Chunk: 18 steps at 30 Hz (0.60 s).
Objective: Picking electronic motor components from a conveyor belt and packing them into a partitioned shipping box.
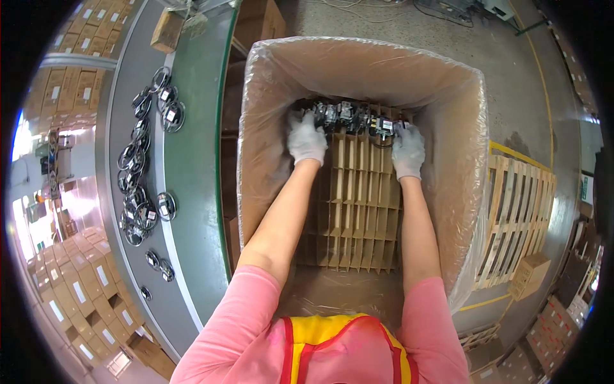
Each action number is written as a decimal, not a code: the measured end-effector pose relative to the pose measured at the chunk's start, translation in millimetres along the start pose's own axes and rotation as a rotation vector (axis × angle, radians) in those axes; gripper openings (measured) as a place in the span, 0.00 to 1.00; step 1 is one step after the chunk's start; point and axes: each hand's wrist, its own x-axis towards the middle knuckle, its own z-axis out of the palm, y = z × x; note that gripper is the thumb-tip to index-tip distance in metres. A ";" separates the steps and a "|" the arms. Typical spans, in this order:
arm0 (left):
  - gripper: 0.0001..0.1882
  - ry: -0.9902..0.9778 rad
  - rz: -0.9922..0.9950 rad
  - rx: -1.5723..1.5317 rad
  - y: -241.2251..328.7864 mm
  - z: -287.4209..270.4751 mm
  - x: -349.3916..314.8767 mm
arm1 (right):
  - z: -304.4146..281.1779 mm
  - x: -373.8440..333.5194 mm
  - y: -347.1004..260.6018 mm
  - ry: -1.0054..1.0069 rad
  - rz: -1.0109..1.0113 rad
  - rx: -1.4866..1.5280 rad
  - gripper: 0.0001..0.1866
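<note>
Both my arms reach into a deep cardboard box point(364, 67) lined with clear plastic. Along its far inner wall runs a row of small black-and-silver mechanical parts point(345, 115), lying across a cardboard divider grid point(364, 192). My left hand point(307, 139), in a white glove, is closed at the left end of the row; its fingertips are blurred and what they grip is hidden. At the right end my right hand point(408, 152), gloved too, has its fingers curled on a black-and-silver part point(382, 127) with a white label. Many grid cells below the row show no parts.
To the left, a grey conveyor belt point(137, 256) carries several black coiled parts point(134, 160) beside a green strip point(198, 166). A wooden block point(166, 31) sits at its far end. Right of the box are a wooden pallet point(518, 217) and a small carton point(529, 276) on the floor.
</note>
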 end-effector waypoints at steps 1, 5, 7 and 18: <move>0.17 -0.005 0.015 -0.005 -7.0 8.0 4.0 | 4.1 1.2 5.8 -0.096 0.069 0.011 0.15; 0.15 0.029 -0.006 -0.265 -32.8 20.3 21.0 | -12.8 15.5 -7.0 -0.080 0.478 0.247 0.17; 0.15 0.077 -0.016 -0.363 -30.9 24.5 23.6 | 6.4 10.7 12.8 -0.020 0.161 0.119 0.19; 0.24 0.196 0.186 -0.171 -33.9 30.0 12.0 | 14.4 -4.5 -30.6 -0.130 -0.171 0.049 0.26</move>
